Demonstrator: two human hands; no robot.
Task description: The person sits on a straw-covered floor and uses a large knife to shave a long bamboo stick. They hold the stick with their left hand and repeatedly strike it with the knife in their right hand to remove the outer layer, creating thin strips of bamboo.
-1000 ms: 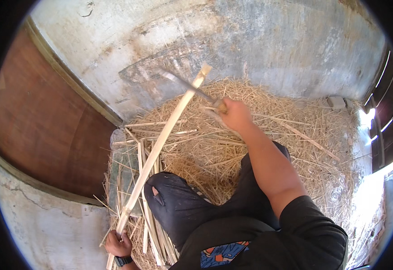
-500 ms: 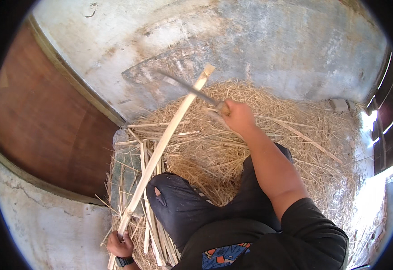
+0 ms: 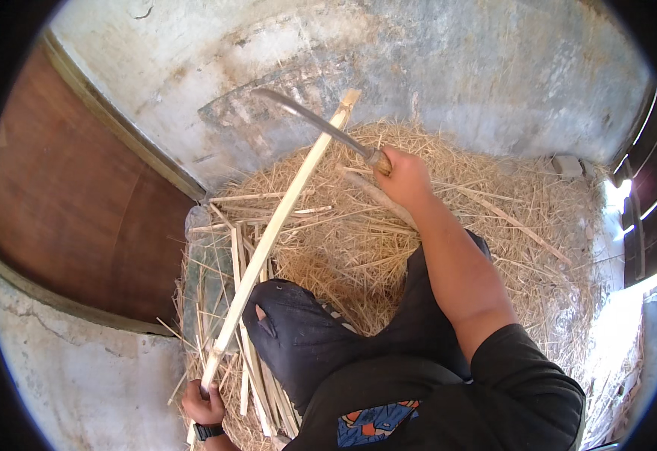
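A long pale bamboo strip (image 3: 270,234) slants from the lower left up to the middle of the view, passing over my left knee's side. My left hand (image 3: 204,404), with a dark watch on its wrist, is closed around the strip's near end. In my right hand (image 3: 406,177) is the wooden handle of a machete (image 3: 315,120), gripped by closed fingers. Its long, slightly curved blade points up and left and crosses the strip near the far end. Whether blade and strip touch, I cannot tell.
Loose straw-like shavings (image 3: 351,263) cover the floor around my legs. Several split strips (image 3: 257,376) lie beside my left leg. A round stick (image 3: 379,197) rests beyond my right knee. A stained wall (image 3: 449,83) stands ahead, a brown door panel (image 3: 88,203) at left, a small block (image 3: 567,166) at right.
The machete has risen a little along the strip toward its far end, with my right hand. The strip's far end has also shifted slightly upward; my left hand keeps its hold.
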